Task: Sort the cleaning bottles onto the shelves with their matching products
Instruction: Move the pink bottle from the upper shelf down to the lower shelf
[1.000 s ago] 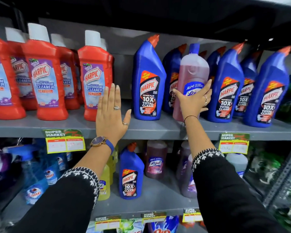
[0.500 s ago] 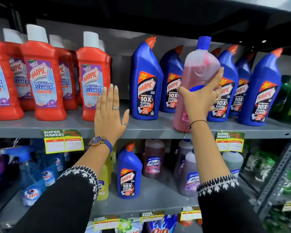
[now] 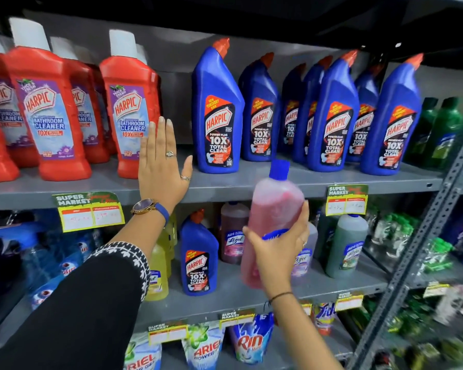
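My right hand (image 3: 278, 252) grips a pink Lizol bottle (image 3: 275, 206) with a blue cap, held tilted in the air in front of the upper shelf's edge (image 3: 225, 189). My left hand (image 3: 163, 166) is flat and open, its fingers against the front of the upper shelf beside a red Harpic bathroom cleaner (image 3: 130, 102). Blue Harpic bottles (image 3: 217, 110) stand in a row on the upper shelf. On the lower shelf (image 3: 225, 295) a lone blue Harpic bottle (image 3: 198, 252) stands next to Lizol bottles (image 3: 233, 233).
Red Harpic bottles (image 3: 46, 108) fill the upper shelf's left. Green bottles (image 3: 444, 129) stand at its right end. Blue spray bottles (image 3: 51, 257) and yellow bottles (image 3: 158, 268) sit on the lower shelf's left. A perforated metal upright (image 3: 422, 236) runs down the right. Detergent pouches (image 3: 206, 348) hang below.
My right hand lifted the pink Lizol bottle out from among the blue Harpic bottles on the upper shelf and brought it down and towards me. My left hand stayed in place.
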